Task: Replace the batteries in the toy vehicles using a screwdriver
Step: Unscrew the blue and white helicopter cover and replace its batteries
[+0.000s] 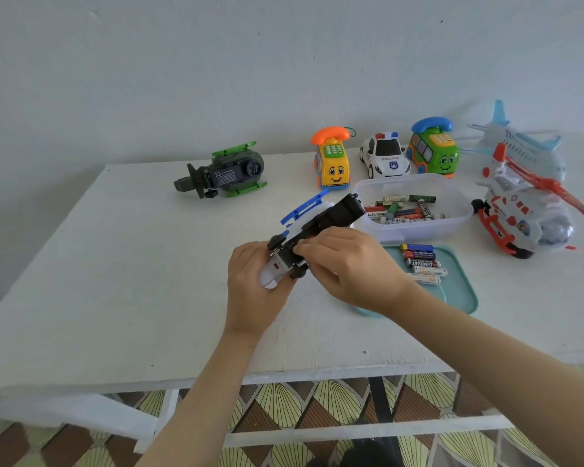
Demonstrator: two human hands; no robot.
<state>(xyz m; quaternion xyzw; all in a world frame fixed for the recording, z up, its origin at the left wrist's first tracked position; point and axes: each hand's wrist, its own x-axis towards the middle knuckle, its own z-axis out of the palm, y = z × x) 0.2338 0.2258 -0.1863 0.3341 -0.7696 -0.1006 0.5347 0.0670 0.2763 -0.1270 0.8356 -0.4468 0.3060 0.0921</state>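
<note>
A white toy helicopter (321, 219) with blue skids and a black underside is held upside down above the table's middle. My left hand (252, 291) grips its white nose end from below. My right hand (348, 267) lies over its underside, fingertips pinching at the black base near the small wheels. No screwdriver shows. A clear tub (415, 227) just right of the toy holds several loose batteries. A teal tray (459, 291) in front of the tub carries several more batteries (420, 261), partly hidden by my right wrist.
A dark green toy helicopter (225, 173) lies upside down at the back left. Behind the tub stand a yellow phone car (332, 163), a police car (385, 156) and a green phone bus (434, 150). A red-white helicopter (520, 210) and a toy plane (523, 143) sit at right.
</note>
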